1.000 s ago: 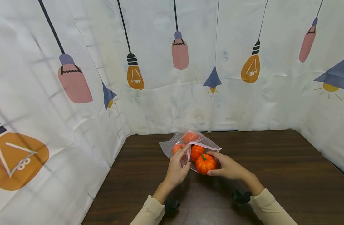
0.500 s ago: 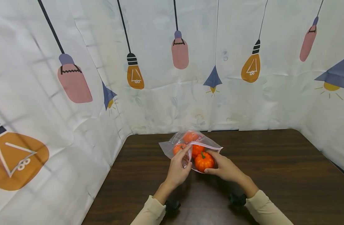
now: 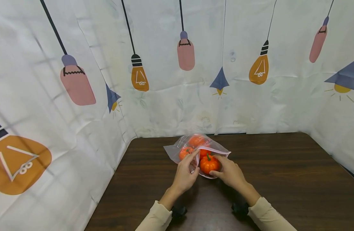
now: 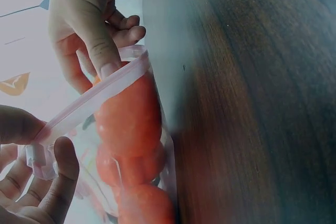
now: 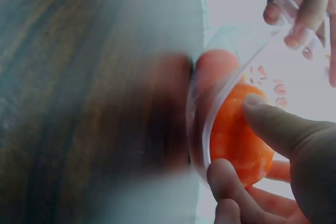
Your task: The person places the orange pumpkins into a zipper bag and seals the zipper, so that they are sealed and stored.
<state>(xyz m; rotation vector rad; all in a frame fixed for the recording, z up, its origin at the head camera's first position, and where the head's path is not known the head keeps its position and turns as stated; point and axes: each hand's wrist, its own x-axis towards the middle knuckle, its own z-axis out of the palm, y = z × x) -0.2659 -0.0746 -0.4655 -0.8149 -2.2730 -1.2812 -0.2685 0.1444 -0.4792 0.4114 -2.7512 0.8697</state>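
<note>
A clear zip bag (image 3: pixel 172 150) with a pale pink rim lies on the table, its mouth toward me. Several toy pumpkins are inside, among them one at the back (image 3: pixel 196 140) and one at the left (image 3: pixel 185 153). My left hand (image 3: pixel 183 176) pinches the left side of the rim between thumb and fingers. With thumb and fingers around it, my right hand (image 3: pixel 230 172) holds an orange pumpkin (image 3: pixel 209 165) with a green stem, in the bag's mouth. The right wrist view shows the rim (image 5: pixel 212 119) passing beside this pumpkin.
The dark wooden table (image 3: pixel 281 173) extends to both sides of the bag. A white curtain (image 3: pixel 171 106) printed with lamps hangs behind the table and along its left and right sides.
My right hand has moved a little left and away from me, carrying the pumpkin deeper into the bag's mouth. My left hand keeps its pinch on the rim, shifting slightly right.
</note>
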